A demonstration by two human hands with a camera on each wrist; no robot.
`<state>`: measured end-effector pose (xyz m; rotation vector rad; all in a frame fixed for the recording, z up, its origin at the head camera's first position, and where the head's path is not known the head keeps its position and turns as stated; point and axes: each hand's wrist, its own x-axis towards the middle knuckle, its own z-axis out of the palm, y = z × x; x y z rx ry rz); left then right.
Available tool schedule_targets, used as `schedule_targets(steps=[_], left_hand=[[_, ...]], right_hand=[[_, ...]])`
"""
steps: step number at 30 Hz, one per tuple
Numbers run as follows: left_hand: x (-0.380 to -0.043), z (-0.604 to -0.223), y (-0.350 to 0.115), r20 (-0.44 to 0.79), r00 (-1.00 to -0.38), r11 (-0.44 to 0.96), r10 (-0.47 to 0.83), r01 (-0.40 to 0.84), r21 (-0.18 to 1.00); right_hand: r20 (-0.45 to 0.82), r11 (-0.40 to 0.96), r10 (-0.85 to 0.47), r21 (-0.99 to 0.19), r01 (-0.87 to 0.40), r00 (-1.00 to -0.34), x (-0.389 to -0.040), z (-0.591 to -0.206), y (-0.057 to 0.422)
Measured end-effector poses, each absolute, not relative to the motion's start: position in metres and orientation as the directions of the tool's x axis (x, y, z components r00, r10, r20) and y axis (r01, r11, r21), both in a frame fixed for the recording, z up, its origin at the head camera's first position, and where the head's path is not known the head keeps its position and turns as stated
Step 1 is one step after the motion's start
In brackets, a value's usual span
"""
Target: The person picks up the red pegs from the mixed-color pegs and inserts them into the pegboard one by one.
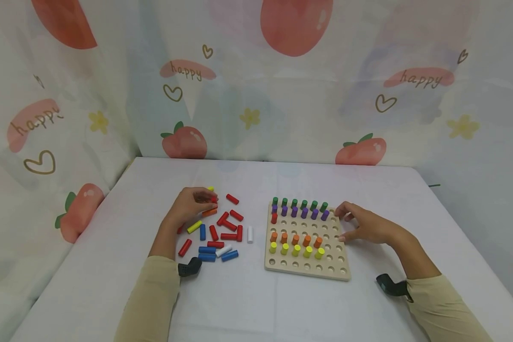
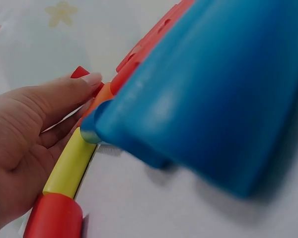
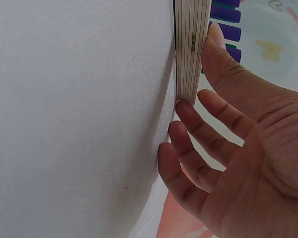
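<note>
My left hand (image 1: pixel 191 205) is over the far part of the loose pegs, pinching a red peg (image 2: pixel 80 73) between thumb and fingers; the fingers hide much of it. Under and beside that hand lie an orange peg (image 1: pixel 209 212) and a yellow peg (image 1: pixel 194 226). A wooden pegboard (image 1: pixel 308 271) sits to the right, bearing rows of green, purple, orange and yellow pegs, plus one red peg (image 1: pixel 274 218) at the left end of its third row. My right hand (image 1: pixel 365 225) holds the board's right edge, thumb on the rim and fingers by the far corner.
Loose red, blue and white pegs are scattered left of the board, among them a white peg (image 1: pixel 250 234) and a blue peg (image 1: pixel 230 256). All lie on a white-covered table (image 1: pixel 235 304). A printed curtain (image 1: pixel 295 109) hangs behind it.
</note>
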<state>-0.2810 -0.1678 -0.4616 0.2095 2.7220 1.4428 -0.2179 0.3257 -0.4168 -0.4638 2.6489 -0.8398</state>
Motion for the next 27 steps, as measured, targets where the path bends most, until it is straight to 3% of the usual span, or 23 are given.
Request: schedule_targets(steps=[16,27], left_hand=[[-0.280,-0.458,-0.165,0.005,-0.989,0.545,0.145,0.085,0.834],[-0.277,-0.449,-0.157,0.056,-0.978,0.511,0.201,0.153,0.846]], right_hand=[[-0.211,0.782,-0.384,-0.592,-0.195,-0.899,-0.216,-0.416,0.325],[-0.207,0.776,-0.392,-0.598,-0.201,-0.896,-0.218,-0.415,0.325]])
